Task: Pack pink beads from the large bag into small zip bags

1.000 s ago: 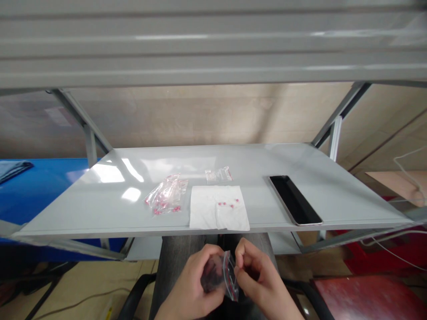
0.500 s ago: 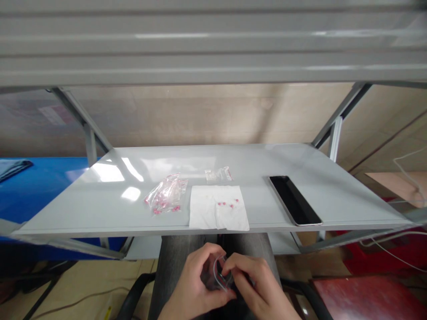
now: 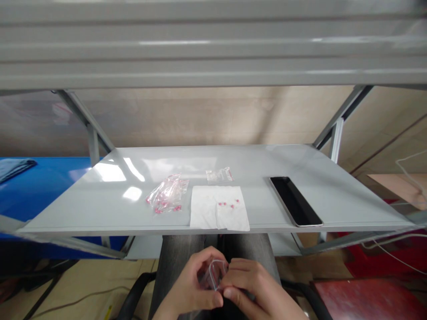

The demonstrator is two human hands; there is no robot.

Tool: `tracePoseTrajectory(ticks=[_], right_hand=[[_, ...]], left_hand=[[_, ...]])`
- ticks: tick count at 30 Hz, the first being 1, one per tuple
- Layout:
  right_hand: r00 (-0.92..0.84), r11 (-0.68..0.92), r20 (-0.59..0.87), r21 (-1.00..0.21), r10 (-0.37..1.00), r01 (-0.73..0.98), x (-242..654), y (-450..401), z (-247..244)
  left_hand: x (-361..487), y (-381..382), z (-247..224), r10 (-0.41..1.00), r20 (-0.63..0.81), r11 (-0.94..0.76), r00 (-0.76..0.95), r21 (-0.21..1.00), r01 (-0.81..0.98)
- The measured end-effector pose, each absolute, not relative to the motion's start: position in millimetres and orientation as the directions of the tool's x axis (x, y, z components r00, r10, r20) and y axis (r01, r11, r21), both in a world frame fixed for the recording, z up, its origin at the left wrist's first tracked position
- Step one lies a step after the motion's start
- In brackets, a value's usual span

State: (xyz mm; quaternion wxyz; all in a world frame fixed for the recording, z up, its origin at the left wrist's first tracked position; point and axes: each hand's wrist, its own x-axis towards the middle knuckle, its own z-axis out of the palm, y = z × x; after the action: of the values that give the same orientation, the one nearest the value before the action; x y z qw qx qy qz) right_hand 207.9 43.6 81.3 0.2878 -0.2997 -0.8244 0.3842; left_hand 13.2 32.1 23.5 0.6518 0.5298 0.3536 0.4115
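Observation:
Above my lap, my left hand [image 3: 196,286] curls round a small clear plastic bag [image 3: 212,274] with its mouth spread apart. My right hand [image 3: 248,284] has its fingers bent together at the bag's right edge; its fingertips are partly hidden there. On the table beyond lies a white paper napkin [image 3: 204,209] bearing several small pink beads [image 3: 232,206]. Left of it sits a pile of clear zip bags [image 3: 168,193] with pink beads inside. Behind the napkin rests another small clear bag [image 3: 219,175], its contents too small to make out.
A dark-screened phone [image 3: 295,201] lies on the right part of the grey table [image 3: 133,218]. Over the table hangs a grey metal shelf [image 3: 213,49] on slanted struts. A blue surface [image 3: 66,178] is at the left, a red stool-like top [image 3: 370,298] at lower right.
My right fingers have drawn out of the bag's mouth to its right edge and closed together. My left hand keeps hold of the bag. The things on the table stay put.

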Motion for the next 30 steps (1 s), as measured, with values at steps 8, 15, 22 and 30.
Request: tracePoseTrajectory(ticks=[8,15,22,30], right_hand=[[-0.638,0.492,0.175,-0.792,0.75,0.361,203,46,77],[-0.657,0.535,0.178,-0.747,0.733,0.395,200,50,76],[-0.566,0.429,0.213,-0.859,0.796,0.28,201,45,77],[0.106,0.122,0.093,-0.943,0.99,-0.309,187,98,65]], left_hand=[[11,32,10,0.947,0.043,0.033,0.319,0.973,-0.228],[7,30,21,0.959,0.212,-0.211,0.187,0.977,-0.024],[4,29,19,0.949,0.314,-0.316,0.038,0.94,0.131],[-13,74,84,0.863,0.48,-0.506,0.158,0.811,0.295]])
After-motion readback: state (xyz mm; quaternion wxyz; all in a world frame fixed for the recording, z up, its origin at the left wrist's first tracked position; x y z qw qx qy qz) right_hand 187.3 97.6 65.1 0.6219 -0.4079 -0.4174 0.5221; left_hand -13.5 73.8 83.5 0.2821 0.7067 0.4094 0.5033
